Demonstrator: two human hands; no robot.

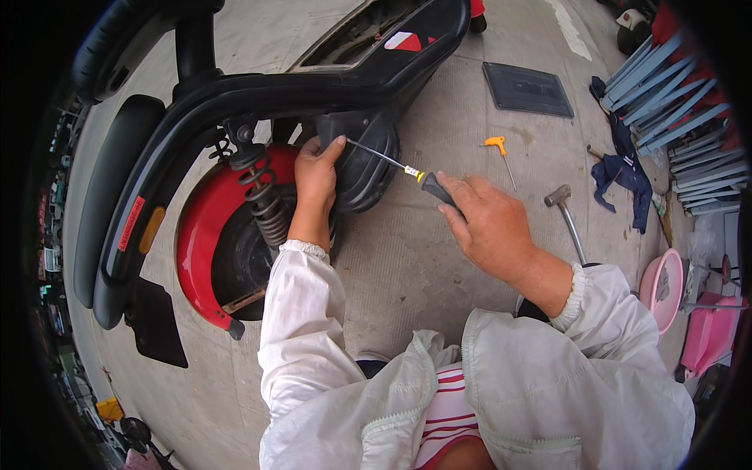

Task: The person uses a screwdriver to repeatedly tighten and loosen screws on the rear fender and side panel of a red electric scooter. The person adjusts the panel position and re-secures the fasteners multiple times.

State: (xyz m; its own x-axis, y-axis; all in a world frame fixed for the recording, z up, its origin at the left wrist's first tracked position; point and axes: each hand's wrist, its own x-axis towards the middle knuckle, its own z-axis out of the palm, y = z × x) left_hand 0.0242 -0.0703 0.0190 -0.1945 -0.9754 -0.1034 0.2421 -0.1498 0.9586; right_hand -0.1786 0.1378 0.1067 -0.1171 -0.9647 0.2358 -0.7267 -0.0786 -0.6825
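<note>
One screwdriver (407,168): slants across the upper centre of the frame, tip beside the left thumb, in front of a black cover (364,184).
Right hand (497,231): right of centre, thumb and fingers wrapped about the driver's dark handle.
Left hand (316,176): upper centre, thumb raised at the tip; the other fingers are partly hidden, so whether they pinch anything is unclear.
Scooter (313,86): red and black, upper left to top; coil spring (270,215) and red fender (196,243) lie left of centre.
Step in hand: apparently fastener work at the cover; turning direction not shown.
Next move: seems to call for a squarely seated tip, steadied by the left thumb, and a turn of the right wrist.
Loose tools, right: orange-handled hex key (497,144), hammer (564,211).
Flat piece, upper right: black panel (526,88).
</note>
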